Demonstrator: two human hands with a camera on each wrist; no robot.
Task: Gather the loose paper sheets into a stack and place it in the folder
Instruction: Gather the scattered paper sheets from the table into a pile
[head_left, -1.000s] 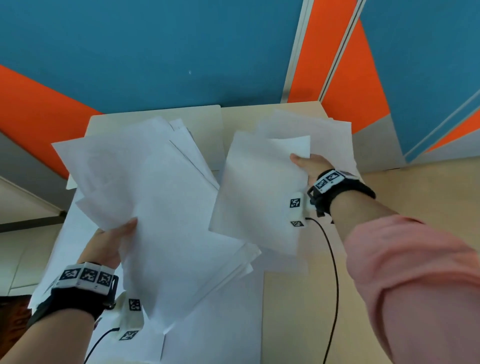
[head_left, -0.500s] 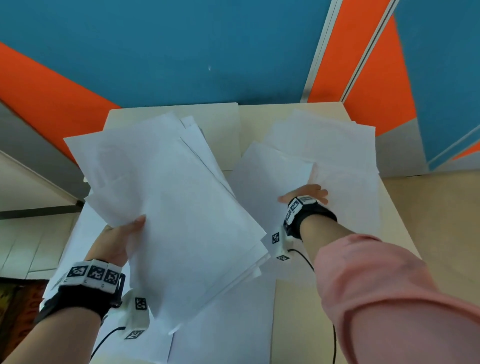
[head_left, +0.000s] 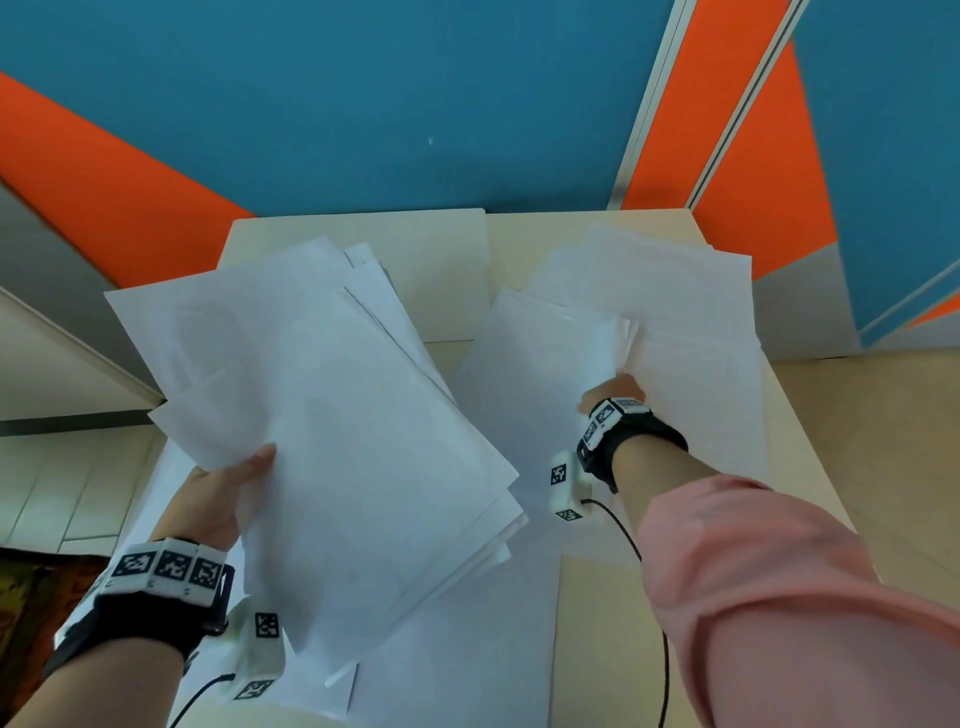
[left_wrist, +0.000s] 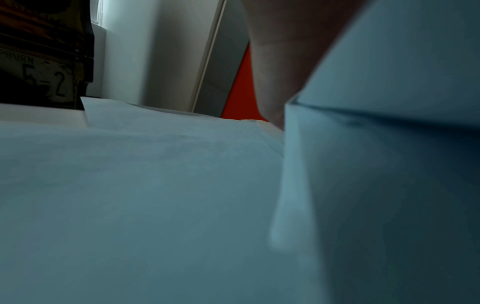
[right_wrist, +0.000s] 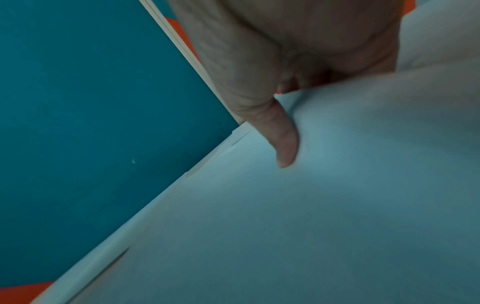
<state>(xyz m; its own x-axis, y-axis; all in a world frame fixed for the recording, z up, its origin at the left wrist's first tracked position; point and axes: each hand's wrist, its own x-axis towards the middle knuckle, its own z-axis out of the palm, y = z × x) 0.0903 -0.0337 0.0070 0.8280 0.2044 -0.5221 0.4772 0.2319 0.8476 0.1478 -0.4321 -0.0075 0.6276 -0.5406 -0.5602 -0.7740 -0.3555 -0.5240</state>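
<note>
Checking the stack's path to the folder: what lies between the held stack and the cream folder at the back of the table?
Nothing: in the head view the stack in the left hand already overlaps the folder.

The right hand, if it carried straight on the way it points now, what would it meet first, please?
Most likely the loose sheets on the table; the right hand already pinches one sheet's edge. Depth is unclear.

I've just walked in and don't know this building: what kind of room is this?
Probably an office or classroom, though I can't be sure. A pale table strewn with loose white sheets stands against a wall of teal and orange panels, and the floor is plain and light.
</note>
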